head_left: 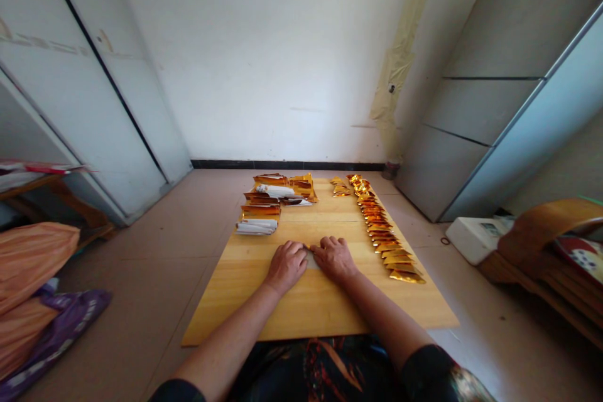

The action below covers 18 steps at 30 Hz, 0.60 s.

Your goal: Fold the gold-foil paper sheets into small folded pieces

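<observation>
Head view: left hand (285, 267) and right hand (335, 258) pressed, unclenched, on folded foil paper (311, 260) atop wooden board (301, 314); risk of skewed crease from slippage.

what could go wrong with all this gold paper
The pale sheet between the left hand and right hand looks thin, so it might crease or tear. The long gold row lies near the edge of the wooden board and could get knocked off. The loose stacks might slide over.
</observation>
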### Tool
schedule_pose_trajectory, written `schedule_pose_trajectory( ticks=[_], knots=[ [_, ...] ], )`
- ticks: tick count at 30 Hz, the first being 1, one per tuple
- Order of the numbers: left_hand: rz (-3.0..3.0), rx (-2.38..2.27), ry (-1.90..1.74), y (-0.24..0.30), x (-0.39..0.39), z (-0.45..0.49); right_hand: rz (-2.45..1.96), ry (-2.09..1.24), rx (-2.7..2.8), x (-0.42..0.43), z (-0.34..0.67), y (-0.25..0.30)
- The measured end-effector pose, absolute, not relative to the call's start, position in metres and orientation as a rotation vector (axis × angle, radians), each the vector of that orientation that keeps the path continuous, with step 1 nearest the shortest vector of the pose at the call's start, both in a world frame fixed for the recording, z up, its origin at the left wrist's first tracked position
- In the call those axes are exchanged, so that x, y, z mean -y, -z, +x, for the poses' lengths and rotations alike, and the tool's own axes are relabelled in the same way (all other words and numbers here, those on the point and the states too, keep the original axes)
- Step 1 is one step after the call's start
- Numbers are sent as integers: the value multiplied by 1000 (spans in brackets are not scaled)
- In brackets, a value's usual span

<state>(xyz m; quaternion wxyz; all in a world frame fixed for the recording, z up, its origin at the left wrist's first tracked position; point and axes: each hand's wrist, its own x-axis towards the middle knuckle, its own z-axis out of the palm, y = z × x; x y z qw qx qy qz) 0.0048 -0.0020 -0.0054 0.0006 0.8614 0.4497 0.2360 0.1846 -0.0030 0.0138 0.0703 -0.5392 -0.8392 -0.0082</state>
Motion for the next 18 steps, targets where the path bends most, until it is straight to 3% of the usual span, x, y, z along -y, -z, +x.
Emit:
schedule_pose_trajectory(
  ticks=[18],
  knots=[
    [2784,-1333,-701,9,0,5,-1638,70,2507,13,199,-13]
  ],
)
